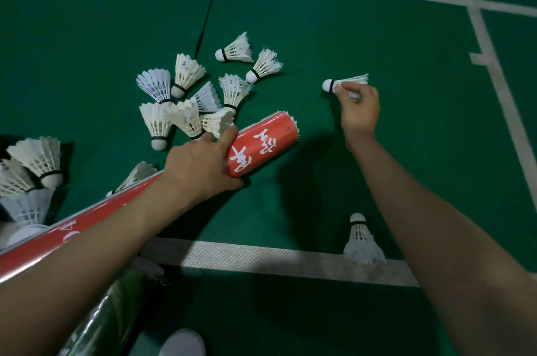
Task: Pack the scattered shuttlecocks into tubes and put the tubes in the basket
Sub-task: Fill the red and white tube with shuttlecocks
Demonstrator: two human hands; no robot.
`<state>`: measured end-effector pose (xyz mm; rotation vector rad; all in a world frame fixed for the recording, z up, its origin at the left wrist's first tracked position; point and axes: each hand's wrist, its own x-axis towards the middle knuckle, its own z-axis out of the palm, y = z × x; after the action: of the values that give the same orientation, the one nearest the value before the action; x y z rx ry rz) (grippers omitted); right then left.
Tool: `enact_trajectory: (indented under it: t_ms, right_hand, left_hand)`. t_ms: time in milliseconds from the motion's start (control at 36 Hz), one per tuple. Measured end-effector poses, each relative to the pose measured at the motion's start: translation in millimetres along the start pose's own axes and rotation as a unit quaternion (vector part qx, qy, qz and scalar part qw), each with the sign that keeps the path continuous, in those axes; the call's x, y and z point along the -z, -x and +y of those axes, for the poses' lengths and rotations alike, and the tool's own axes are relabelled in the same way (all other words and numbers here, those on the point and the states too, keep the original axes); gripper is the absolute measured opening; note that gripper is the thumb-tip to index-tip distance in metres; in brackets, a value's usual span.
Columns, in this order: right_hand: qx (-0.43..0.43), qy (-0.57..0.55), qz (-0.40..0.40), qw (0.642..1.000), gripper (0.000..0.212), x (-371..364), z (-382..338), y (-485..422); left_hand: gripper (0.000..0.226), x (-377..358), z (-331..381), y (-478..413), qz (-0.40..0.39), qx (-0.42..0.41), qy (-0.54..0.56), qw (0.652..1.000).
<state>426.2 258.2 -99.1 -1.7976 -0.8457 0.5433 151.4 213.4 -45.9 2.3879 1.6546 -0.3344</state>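
Dim overhead light, soft shadows under the arms on the green floor (319, 35), wide-angle bending at edges.
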Motion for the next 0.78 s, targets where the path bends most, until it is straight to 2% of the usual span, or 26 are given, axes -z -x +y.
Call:
enact_trajectory:
  t_ms: [111, 222, 333, 389, 500, 667, 778]
  right_hand:
    - [0.034, -0.064, -0.008, 0.997, 0.003, -0.8, -19.8, 48.8]
    - [0.030, -0.115, -0.070, 0.990, 0.018, 3.6, -37.1, 93.4]
    - [0.011, -0.151, -0.174, 0.973, 0.035, 7.0, -52.5, 133.1]
    - [-0.004, -0.148, -0.208, 0.967, 0.036, 8.3, -59.8, 147.9]
    - [0.005, -0.116, -0.215, 0.970, 0.023, 14.7, -73.8, 165.1]
    - [-0.003, -0.083, -0.296, 0.952, 0.043, 20.6, -90.0, 193.8]
    - [-0.013, -0.079, -0.306, 0.949, 0.051, 24.8, -92.2, 209.0]
  left_hand:
    - [0.101, 5.3, -9.1, 16.6, 0.025, 0.001, 0.004, 1.000]
    - [0.100, 13.7, -21.0, 39.5, 0.045, 0.001, 0.031, 0.999]
    - [0.100, 20.0, -29.3, 66.0, 0.049, -0.016, 0.016, 0.999]
    - [0.100, 21.0, -34.2, 78.4, 0.055, -0.027, 0.015, 0.998]
    - [0.101, 23.7, -47.7, 102.3, 0.053, -0.053, 0.046, 0.996]
    - [0.097, 24.3, -56.4, 129.6, 0.072, -0.087, 0.034, 0.993]
    - [0.099, 23.7, -62.0, 143.8, 0.065, -0.085, 0.040, 0.993]
